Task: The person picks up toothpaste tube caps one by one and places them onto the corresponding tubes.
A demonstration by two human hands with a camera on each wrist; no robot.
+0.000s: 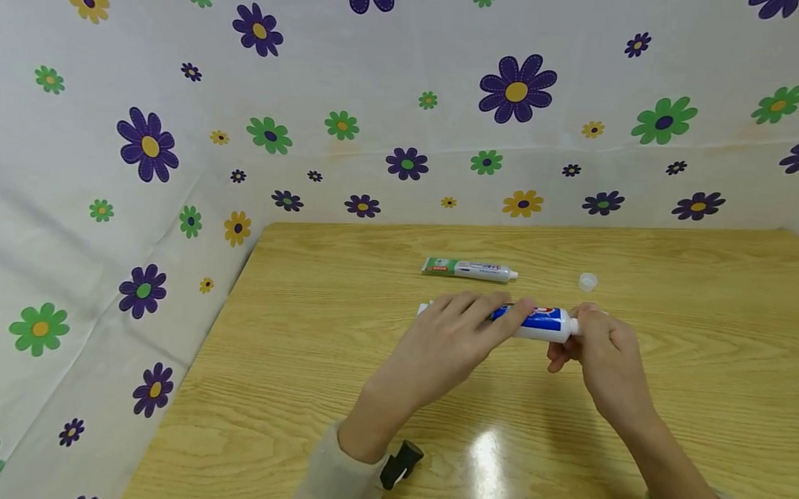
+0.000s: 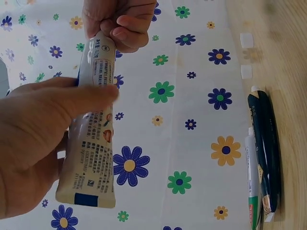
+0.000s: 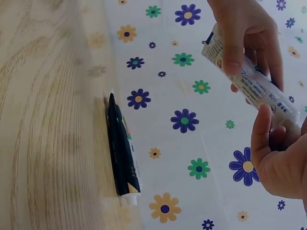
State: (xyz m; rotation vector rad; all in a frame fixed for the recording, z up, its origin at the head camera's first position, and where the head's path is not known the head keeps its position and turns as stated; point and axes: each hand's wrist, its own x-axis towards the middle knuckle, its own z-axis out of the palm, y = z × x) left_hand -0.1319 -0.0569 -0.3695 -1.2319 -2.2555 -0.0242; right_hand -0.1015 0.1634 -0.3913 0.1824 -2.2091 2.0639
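A blue and white toothpaste tube (image 1: pixel 545 323) is held level above the table, its printed back toward the wrist cameras. My left hand (image 1: pixel 445 341) grips its body, thumb across the printed side in the left wrist view. At the narrow neck end, the curled thumb and fingers of my right hand (image 1: pixel 609 355) pinch the tip; the fingers hide whatever covers the nozzle. Beyond the hands, a green and white toothpaste tube (image 1: pixel 472 270) lies on the table. Beside it in the left wrist view lies a dark toothpaste tube (image 2: pixel 265 148), hidden behind the hands in the head view.
A small translucent cap (image 1: pixel 588 281) sits on the wooden table (image 1: pixel 266 392), right of the lying tubes. The left wrist view has a second cap (image 2: pixel 246 72) near it. A flower-print cloth (image 1: pixel 380 77) hangs along the back and left of the table.
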